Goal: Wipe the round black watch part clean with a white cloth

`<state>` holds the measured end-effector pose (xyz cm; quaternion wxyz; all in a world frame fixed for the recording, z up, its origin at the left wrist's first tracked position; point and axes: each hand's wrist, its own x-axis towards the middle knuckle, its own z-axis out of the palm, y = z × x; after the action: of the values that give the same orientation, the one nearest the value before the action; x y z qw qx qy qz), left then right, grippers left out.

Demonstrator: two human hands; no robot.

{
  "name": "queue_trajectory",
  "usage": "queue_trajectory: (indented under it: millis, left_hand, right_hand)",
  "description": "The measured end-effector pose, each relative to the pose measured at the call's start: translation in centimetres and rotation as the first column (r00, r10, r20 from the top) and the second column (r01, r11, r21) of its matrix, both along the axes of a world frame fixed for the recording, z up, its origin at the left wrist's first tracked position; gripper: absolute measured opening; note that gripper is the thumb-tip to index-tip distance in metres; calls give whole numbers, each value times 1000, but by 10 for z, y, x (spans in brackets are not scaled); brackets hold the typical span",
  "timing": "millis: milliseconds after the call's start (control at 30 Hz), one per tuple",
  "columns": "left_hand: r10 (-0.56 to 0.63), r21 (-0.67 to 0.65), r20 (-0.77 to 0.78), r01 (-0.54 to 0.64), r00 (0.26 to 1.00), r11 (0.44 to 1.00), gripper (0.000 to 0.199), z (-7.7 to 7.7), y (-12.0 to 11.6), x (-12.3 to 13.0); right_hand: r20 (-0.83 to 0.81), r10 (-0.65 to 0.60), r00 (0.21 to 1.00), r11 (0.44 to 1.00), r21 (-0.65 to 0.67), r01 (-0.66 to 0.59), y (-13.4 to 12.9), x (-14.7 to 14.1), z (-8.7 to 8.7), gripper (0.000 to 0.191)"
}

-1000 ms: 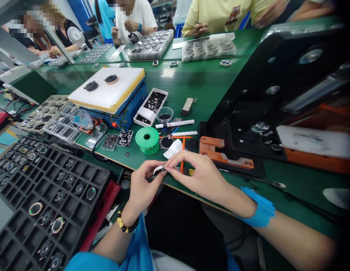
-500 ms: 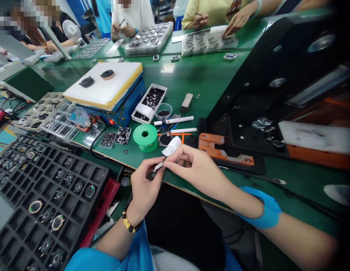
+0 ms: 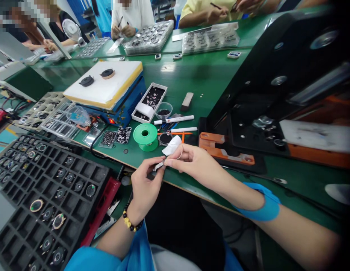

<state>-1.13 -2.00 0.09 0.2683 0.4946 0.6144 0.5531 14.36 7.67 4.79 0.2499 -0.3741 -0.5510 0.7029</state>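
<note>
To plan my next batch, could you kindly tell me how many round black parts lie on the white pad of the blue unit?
2 round black parts: one lies toward the left of the white pad; the other sits to its right, on a tan ring.

Small pale sliver (image 3: 159,166), pinched in the left hand (image 3: 145,190)
Slim, flat, too small to identify; slanted, lower end jutting out; upper end just beside the right hand (image 3: 197,165)

A long green-topped workbench (image 3: 191,71) runs from about 9 o'clock round to 1 o'clock. A white plastic desk fan (image 3: 71,31) stands at 11 o'clock, and a teal floor (image 3: 4,137) with a yellow stripe shows at 9 o'clock.
</note>
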Motion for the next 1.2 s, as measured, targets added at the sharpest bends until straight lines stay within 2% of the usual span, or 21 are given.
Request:
queue_trajectory:
  millis: [133, 233, 367, 500, 600, 733, 867, 1200]
  left_hand:
    - [13, 4, 8, -13, 1000, 1000, 14, 0, 1, 1]
    - [24, 15, 20, -25, 1000, 1000, 13, 2, 2, 3]
    - [30, 24, 34, -31, 999, 999, 14, 2, 2, 3]
    - [34, 31, 10, -34, 999, 999, 13, 1, 1, 3]
    - [40, 37, -23, -39, 999, 999, 14, -2, 1, 4]
    - [44, 45, -38, -42, 998, 998, 15, -4, 0, 4]
    - [46, 51, -47, -44, 998, 998, 14, -5, 0, 4]
    - [41, 61, -55, -38, 998, 997, 15, -4, -1, 4]
  right_hand:
    - [2, 2, 1000, 1000, 30, -2, -2, 1, -2, 41]
    - [22, -38, 999, 987, 154, 35, -6, 2, -6, 33]
    - [93, -93, 991, 941, 335, 57, -12, 3, -11, 21]
    - [153, -109, 982, 910, 414, 37, -13, 3, -11, 21]
    - [129, -104, 986, 920, 390, 46, -12, 2, -11, 22]
    - [33, -70, 997, 966, 250, 59, -12, 0, -13, 28]
    - [-6, -60, 998, 987, 147, 60, -10, -2, -12, 36]
    - [-23, -33, 999, 996, 79, 35, -6, -1, -4, 43]
